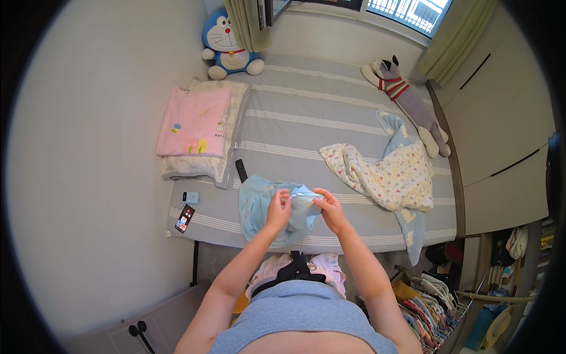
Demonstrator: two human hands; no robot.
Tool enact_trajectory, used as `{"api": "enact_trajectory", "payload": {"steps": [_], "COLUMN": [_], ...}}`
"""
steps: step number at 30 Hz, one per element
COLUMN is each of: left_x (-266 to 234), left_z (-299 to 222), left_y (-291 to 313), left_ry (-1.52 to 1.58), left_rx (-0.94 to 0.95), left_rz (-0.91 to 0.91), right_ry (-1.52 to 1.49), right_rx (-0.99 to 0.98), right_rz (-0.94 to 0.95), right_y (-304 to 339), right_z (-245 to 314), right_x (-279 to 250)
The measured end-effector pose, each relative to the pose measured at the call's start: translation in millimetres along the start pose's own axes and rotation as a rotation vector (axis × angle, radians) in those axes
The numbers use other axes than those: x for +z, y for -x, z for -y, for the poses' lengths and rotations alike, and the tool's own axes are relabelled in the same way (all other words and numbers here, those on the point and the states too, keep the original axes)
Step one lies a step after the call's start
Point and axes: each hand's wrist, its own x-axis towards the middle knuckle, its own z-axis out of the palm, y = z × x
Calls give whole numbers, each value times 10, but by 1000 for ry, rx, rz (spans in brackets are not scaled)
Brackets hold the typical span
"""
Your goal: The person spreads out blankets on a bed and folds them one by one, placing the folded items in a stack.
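Note:
A light blue cloth (254, 203) lies crumpled on the near edge of the bed, part of it lifted between my hands; its folds hide whether it is a garment. My right hand (332, 212) pinches the raised part at its right edge, thumb and fingers closed on the fabric. On the other side, my left hand (279, 210) is closed with curled fingers at the left edge of that raised part. Just beyond the cloth a black remote control (241, 170) rests on the sheet.
The bed has a grey striped sheet (289, 127). A pink folded blanket (197, 121) tops a pillow at left, near a phone (184, 218) and a light blue power bank (191, 197). Rightward lie a patterned blanket (395, 177) and a long plush toy (413, 106). Hanging clothes (430, 312) stand lower right.

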Motion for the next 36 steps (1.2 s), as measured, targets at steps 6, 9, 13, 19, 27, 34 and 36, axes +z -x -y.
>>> {"api": "enact_trajectory", "payload": {"steps": [6, 9, 13, 19, 27, 34, 36], "left_x": [31, 125, 612, 966, 132, -186, -163], "left_z": [-417, -372, -209, 176, 1625, 2225, 2237], "left_y": [113, 92, 237, 257, -695, -1431, -1508], "left_ry": [-79, -118, -122, 26, -402, -1149, -1210], "left_rx": [442, 119, 322, 183, 42, 104, -40], "left_rz": [-19, 108, 171, 435, 91, 60, 403], "right_ry": [302, 515, 380, 964, 1039, 763, 374], "right_rx": [-18, -22, 465, 208, 7, 11, 103], "right_rz": [-51, -281, -363, -564, -833, -985, -1021], "right_y": [-9, -25, 4, 96, 356, 405, 480], "right_z": [14, -67, 11, -355, -638, -956, -1005], "right_x": [-37, -245, -330, -1195, -2093, -2701, -2852]}}
